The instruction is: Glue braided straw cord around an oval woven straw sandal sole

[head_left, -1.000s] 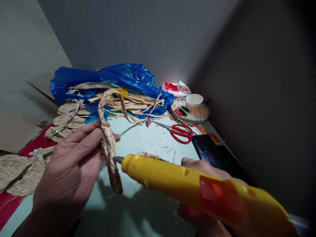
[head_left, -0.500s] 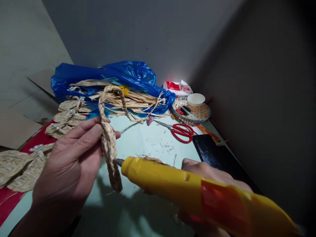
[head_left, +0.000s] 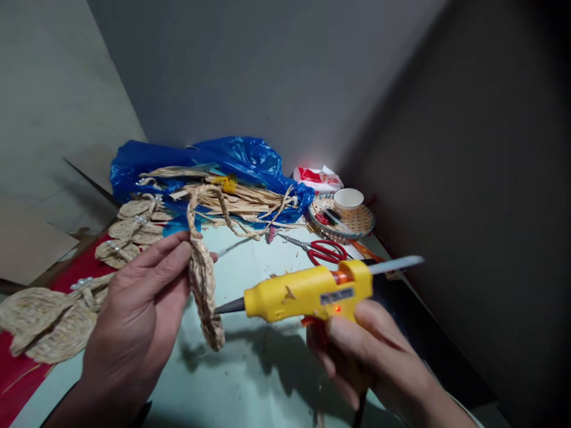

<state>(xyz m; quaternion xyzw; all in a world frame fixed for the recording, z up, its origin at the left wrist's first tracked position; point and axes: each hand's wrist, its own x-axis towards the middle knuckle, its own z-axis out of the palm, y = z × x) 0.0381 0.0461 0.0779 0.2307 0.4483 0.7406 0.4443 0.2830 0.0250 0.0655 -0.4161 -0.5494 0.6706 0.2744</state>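
Note:
Between the thumb and fingers of my left hand (head_left: 145, 297) is a coiled piece of braided straw (head_left: 206, 297), held on edge above the table. A loose tail of the braid arches up from its top and runs off to the right. My right hand (head_left: 370, 345) is wrapped around the handle of a yellow glue gun (head_left: 289, 291), whose small red light is lit and whose glue stick (head_left: 397, 264) juts out at the rear. The nozzle tip (head_left: 229, 307) meets the lower right edge of the coil; whether glue is coming out I cannot tell.
Finished-looking straw pieces with pearl beads (head_left: 53, 327) line the left on red cloth. Behind lies a blue plastic bag (head_left: 196, 157) with straw strands (head_left: 254, 199). Red-handled scissors (head_left: 328, 252), a woven basket (head_left: 357, 223) with a white bowl (head_left: 348, 198), and a tissue pack (head_left: 317, 178) stand right.
The glue gun has swung away from the camera and turned side-on, its nozzle now lower on the coil. My left hand still holds the braid. The whole view has shifted slightly.

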